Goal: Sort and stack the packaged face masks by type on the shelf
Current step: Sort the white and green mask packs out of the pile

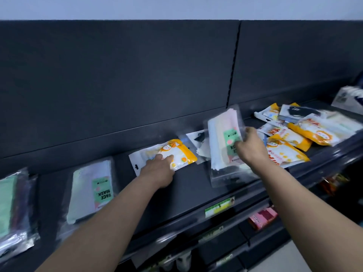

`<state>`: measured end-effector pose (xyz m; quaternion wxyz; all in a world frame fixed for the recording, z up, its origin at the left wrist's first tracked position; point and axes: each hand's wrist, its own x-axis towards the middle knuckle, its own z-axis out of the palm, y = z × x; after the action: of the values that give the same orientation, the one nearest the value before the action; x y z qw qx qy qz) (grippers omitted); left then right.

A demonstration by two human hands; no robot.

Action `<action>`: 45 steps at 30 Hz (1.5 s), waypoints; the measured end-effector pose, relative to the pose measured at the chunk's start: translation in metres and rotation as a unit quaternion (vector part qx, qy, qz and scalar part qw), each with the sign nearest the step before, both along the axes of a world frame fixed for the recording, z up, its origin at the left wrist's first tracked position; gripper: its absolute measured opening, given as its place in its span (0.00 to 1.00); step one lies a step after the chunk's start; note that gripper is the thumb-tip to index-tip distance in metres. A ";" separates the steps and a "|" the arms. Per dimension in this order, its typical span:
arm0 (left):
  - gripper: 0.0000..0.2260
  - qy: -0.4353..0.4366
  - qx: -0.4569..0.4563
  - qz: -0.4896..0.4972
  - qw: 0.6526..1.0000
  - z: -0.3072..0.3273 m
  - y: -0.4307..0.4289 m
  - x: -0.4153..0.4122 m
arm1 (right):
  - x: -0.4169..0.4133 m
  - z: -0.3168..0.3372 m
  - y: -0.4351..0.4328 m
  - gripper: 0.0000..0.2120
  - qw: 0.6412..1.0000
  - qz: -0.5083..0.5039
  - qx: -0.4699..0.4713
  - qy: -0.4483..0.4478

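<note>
The right hand [248, 146], right of centre, grips a clear pack [224, 142] of pastel masks by its right edge, thumb on its front and fingers behind, holding it tilted up off the shelf [196, 185]. The left hand [157, 169], at centre, lies with fingers spread flat on an orange pack [176, 152], pressing it to the shelf rather than pinching it. The main risk, as I judge it, is the lifted pack: it is slick film held at one edge only, so it could swing or slide out of the grip and drop onto the dark pack [198, 140] lying behind it, or off the front lip toward the lower shelves. A second risk is mixing types: the loose pile [294, 132] at the right of the frame holds orange packs with a dark one on top and pale ones overlapping, and dragging one out could pull neighbours over the edge. The matching stack [92, 191] with the green FACE MASK label sits at lower left, well apart from the lifted pack, so carrying it there means crossing over the left arm. Another stack [13, 209] of clear packs lies at the far left edge. There are no bins here; the shelf itself holds everything, and a white box [347, 99] stands at the upper right, contents unclear.
</note>
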<state>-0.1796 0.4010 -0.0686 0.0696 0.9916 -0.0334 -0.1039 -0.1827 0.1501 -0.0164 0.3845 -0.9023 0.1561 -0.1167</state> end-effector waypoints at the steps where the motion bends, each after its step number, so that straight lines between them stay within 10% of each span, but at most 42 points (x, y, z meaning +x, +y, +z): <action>1: 0.26 -0.002 0.006 0.001 1.000 0.002 -0.010 0.001 | -0.001 0.001 -0.010 0.23 1.000 -0.008 -0.001 -0.012; 7: 0.15 -0.165 -0.081 -0.015 0.983 0.014 -0.084 0.008 | 0.006 -0.007 -0.065 0.31 0.999 0.004 0.051 0.007; 11: 0.10 -0.059 -0.250 0.092 0.962 0.019 -0.138 0.020 | 0.018 -0.017 -0.104 0.32 0.997 0.018 0.062 0.038; 15: 0.05 0.031 -0.467 0.263 0.844 0.009 -0.173 0.029 | 0.035 -0.021 -0.135 0.30 0.995 0.065 0.009 0.079; 23: 0.07 -0.062 -0.572 0.413 0.706 0.004 -0.208 0.033 | 0.062 -0.036 -0.155 0.30 0.966 0.213 -0.075 0.123; 32: 0.01 -0.161 -0.546 0.422 0.706 0.019 -0.216 0.041 | 0.070 -0.028 -0.159 0.27 0.960 0.255 0.109 0.033; 38: 0.06 -0.313 -0.368 0.475 0.735 0.048 -0.131 0.000 | 0.054 -0.022 -0.101 0.27 0.906 0.317 0.279 0.030; 42: 0.07 -0.249 -0.469 0.529 0.661 0.045 -0.068 -0.048 | 0.035 -0.023 -0.052 0.28 0.887 0.385 0.251 0.036; 45: 0.03 -0.218 -0.445 0.524 0.693 0.048 -0.027 -0.081 | 0.026 -0.024 -0.008 0.28 0.880 0.413 0.233 0.027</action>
<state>-0.2605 0.3741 -0.0205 0.5371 0.6959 0.4348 0.1953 -0.1565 0.1422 -0.0402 0.5930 -0.7719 -0.1975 0.1166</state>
